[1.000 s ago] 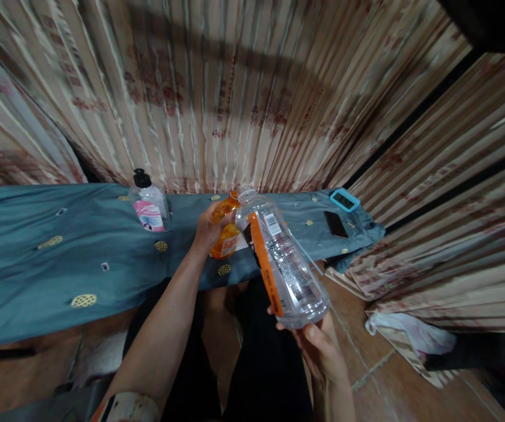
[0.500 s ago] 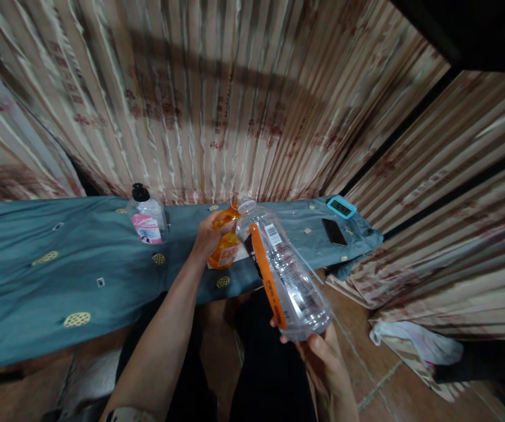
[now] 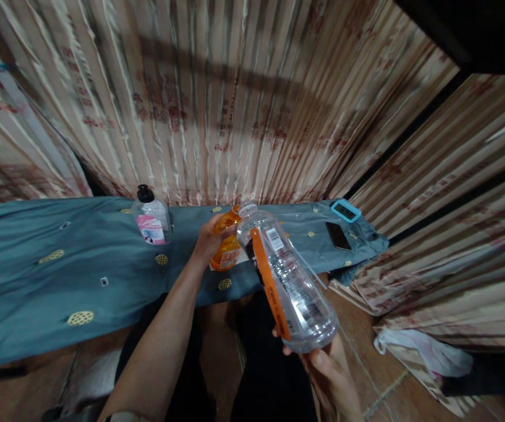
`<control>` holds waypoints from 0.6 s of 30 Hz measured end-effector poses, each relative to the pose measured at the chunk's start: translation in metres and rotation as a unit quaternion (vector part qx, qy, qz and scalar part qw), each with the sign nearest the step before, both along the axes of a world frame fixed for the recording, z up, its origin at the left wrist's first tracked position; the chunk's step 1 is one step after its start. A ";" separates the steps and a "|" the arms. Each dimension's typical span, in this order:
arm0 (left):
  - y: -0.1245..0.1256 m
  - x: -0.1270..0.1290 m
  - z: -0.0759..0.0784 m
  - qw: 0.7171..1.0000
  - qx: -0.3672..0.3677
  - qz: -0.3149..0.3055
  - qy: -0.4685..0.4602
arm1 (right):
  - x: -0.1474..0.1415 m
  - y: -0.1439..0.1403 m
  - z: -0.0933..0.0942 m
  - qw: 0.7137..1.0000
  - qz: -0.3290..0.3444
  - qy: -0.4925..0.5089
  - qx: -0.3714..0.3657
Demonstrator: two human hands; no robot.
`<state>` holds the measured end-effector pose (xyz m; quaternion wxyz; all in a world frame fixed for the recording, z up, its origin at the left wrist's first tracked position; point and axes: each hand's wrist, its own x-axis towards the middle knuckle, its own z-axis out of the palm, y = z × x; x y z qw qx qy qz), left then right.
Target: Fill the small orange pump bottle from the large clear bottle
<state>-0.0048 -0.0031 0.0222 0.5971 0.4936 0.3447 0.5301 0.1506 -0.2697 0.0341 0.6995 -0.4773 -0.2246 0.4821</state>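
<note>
Two bottles meet at their necks: the right hand (image 3: 329, 366) grips the base of a clear bottle (image 3: 285, 278), tilted with its open mouth up and away, while the left hand (image 3: 208, 237) is wrapped round an orange bottle (image 3: 227, 243) standing on the tabletop (image 3: 36, 275). Left of that hand stands a pump bottle (image 3: 151, 220). Beyond the right hand lie a phone (image 3: 338, 235) and a blue timer (image 3: 345, 210).

Clear bottle (image 3: 287, 281) against orange bottle (image 3: 226, 246)
</note>
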 end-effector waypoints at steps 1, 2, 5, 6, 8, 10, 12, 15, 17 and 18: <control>0.000 0.000 0.000 1.000 -0.005 0.000 -0.001 | 0.000 0.000 0.000 1.000 -0.003 -0.002 0.000; 0.000 0.000 0.000 1.000 -0.010 0.001 -0.002 | 0.001 0.000 -0.001 1.000 -0.006 -0.004 0.000; -0.001 0.001 0.001 1.000 -0.018 0.009 -0.006 | 0.004 0.000 -0.008 1.000 -0.006 -0.017 0.007; -0.001 0.001 0.000 1.000 -0.020 0.009 -0.008 | 0.006 0.000 -0.011 1.000 -0.004 -0.025 0.014; -0.001 0.001 0.000 1.000 -0.021 0.007 -0.014 | 0.010 0.000 -0.018 0.999 -0.002 -0.046 0.028; -0.002 0.001 0.000 1.000 -0.024 0.003 -0.018 | 0.014 -0.001 -0.022 0.997 -0.004 -0.063 0.036; -0.003 0.001 0.001 0.999 -0.025 0.003 -0.021 | 0.015 -0.001 -0.021 0.997 -0.005 -0.070 0.031; -0.004 0.001 0.001 1.000 -0.021 0.004 -0.014 | 0.014 -0.001 -0.013 0.997 0.001 -0.077 0.014; -0.003 0.002 0.000 1.000 -0.018 0.004 -0.009 | 0.012 -0.002 -0.007 0.997 -0.003 -0.080 0.006; -0.003 0.002 0.000 1.000 -0.018 0.005 -0.008 | 0.011 -0.002 -0.005 0.997 -0.008 -0.081 0.005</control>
